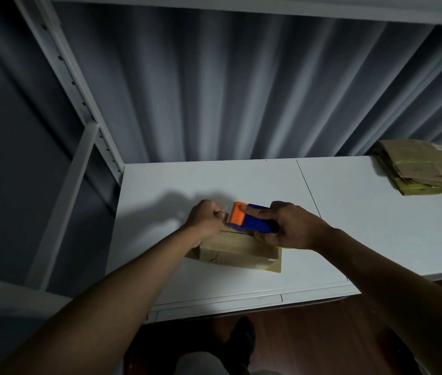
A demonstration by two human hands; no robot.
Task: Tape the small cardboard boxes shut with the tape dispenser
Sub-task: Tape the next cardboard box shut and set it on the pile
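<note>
Blue-orange tape dispenser point(249, 218) atop small brown cardboard box point(237, 251), flaps closed

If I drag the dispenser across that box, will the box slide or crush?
The box is small and sits on a smooth white table, so it would probably slide unless held. Its thin, creased cardboard may dent under pressure. The left hand at its far end likely steadies it.

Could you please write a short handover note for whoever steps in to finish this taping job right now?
Left hand: fingers curled at the dispenser's toothed edge, apparently pinching the tape end.
Right hand: grips the blue-and-orange tape dispenser over the box.
Small cardboard box: on the white table, under both hands; its top seam is mostly hidden.
Flattened boxes: stacked at the table's far right.
Left: finish this strip, then tape the rest.
</note>
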